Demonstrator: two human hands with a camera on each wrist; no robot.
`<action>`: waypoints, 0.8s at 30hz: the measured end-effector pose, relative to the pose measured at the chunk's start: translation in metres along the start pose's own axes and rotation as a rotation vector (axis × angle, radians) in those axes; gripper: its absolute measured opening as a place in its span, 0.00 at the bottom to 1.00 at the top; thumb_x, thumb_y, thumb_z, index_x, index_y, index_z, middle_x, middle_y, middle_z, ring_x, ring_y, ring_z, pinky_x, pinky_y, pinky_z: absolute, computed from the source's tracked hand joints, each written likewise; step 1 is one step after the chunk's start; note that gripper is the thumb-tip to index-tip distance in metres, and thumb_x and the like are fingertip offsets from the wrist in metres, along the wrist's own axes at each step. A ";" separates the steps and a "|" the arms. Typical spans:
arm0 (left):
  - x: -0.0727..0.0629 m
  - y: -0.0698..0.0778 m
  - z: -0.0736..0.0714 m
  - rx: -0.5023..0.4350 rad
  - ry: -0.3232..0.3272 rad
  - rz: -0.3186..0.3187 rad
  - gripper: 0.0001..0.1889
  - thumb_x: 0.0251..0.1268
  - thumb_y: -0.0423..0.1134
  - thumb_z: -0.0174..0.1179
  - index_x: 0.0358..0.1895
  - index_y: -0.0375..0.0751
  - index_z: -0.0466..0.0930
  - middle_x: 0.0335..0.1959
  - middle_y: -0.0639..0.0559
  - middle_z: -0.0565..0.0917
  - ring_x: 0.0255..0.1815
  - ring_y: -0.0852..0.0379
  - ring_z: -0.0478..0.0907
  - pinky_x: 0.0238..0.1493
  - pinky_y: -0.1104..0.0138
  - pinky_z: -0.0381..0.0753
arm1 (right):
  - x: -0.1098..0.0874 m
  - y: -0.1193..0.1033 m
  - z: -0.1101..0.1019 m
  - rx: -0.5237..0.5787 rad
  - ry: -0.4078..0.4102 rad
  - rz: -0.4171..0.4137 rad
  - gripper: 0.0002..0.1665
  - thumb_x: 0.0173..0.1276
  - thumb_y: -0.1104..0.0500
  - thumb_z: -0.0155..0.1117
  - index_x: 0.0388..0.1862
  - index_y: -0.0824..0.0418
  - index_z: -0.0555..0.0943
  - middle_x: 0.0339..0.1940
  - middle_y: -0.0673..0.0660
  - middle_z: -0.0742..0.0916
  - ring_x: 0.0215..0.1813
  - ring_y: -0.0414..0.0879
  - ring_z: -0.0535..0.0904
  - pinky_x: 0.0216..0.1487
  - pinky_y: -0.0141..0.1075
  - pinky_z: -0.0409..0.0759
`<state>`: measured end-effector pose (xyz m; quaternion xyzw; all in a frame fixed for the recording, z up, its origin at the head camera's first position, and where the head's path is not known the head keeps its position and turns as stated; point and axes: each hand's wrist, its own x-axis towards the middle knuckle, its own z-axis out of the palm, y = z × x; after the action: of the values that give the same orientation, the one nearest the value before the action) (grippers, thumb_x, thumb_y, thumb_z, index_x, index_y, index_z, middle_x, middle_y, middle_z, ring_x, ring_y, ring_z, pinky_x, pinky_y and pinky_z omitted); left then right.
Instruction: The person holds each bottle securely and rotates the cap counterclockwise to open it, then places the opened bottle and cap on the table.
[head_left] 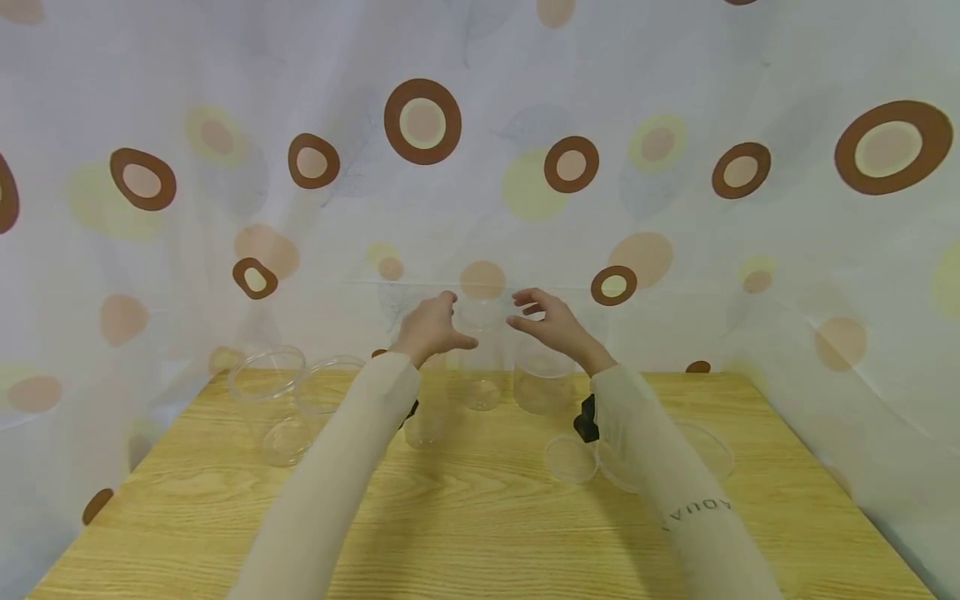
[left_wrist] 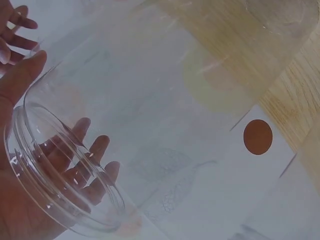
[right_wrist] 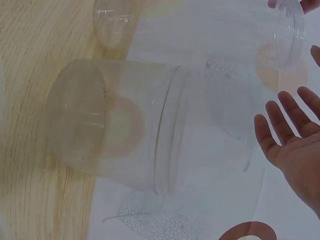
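A tall clear plastic jar with a threaded neck stands upright near the back edge of the table. My left hand is at its upper left side, thumb and fingers spread in a wide curve. In the left wrist view the left hand shows partly through the clear neck; firm contact cannot be made out. My right hand hovers on the other side, above a wider clear jar, fingers loosely bent and holding nothing. The right wrist view shows the right hand apart from that wide jar.
More clear jars stand at the left of the wooden table, with a smaller one beside the left forearm. Clear round lids lie by the right forearm, partly covered by the sleeve. A patterned curtain hangs behind.
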<state>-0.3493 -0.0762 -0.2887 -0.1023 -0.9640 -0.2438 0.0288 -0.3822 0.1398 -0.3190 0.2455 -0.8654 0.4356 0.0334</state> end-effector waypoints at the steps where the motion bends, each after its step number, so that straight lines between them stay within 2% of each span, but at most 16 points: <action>1: 0.001 0.000 0.000 0.010 -0.005 -0.004 0.42 0.47 0.49 0.68 0.65 0.38 0.60 0.57 0.42 0.75 0.55 0.47 0.74 0.53 0.55 0.75 | 0.001 0.000 0.001 0.003 -0.005 0.005 0.33 0.65 0.50 0.59 0.64 0.62 0.64 0.63 0.61 0.71 0.61 0.57 0.68 0.57 0.51 0.72; 8: 0.006 0.003 -0.005 0.040 -0.070 -0.048 0.40 0.48 0.50 0.68 0.64 0.38 0.62 0.56 0.44 0.76 0.53 0.47 0.75 0.53 0.54 0.74 | 0.005 0.001 0.007 0.041 -0.045 0.006 0.35 0.65 0.49 0.58 0.67 0.60 0.61 0.66 0.60 0.68 0.62 0.57 0.67 0.56 0.51 0.72; 14: 0.009 0.000 -0.005 -0.001 -0.107 -0.068 0.37 0.48 0.49 0.68 0.62 0.41 0.64 0.56 0.46 0.77 0.53 0.47 0.75 0.53 0.55 0.74 | 0.008 0.001 0.011 0.072 -0.069 0.043 0.35 0.65 0.48 0.58 0.67 0.58 0.61 0.66 0.57 0.68 0.63 0.55 0.66 0.57 0.51 0.71; 24: 0.013 -0.001 -0.004 -0.056 -0.116 -0.073 0.32 0.48 0.48 0.68 0.57 0.42 0.69 0.56 0.47 0.76 0.53 0.48 0.74 0.53 0.55 0.74 | 0.010 0.005 0.013 0.105 -0.086 0.064 0.35 0.64 0.48 0.59 0.67 0.55 0.61 0.67 0.55 0.67 0.64 0.54 0.65 0.59 0.52 0.69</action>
<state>-0.3618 -0.0771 -0.2842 -0.0819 -0.9599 -0.2653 -0.0390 -0.3910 0.1282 -0.3285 0.2374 -0.8494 0.4704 -0.0307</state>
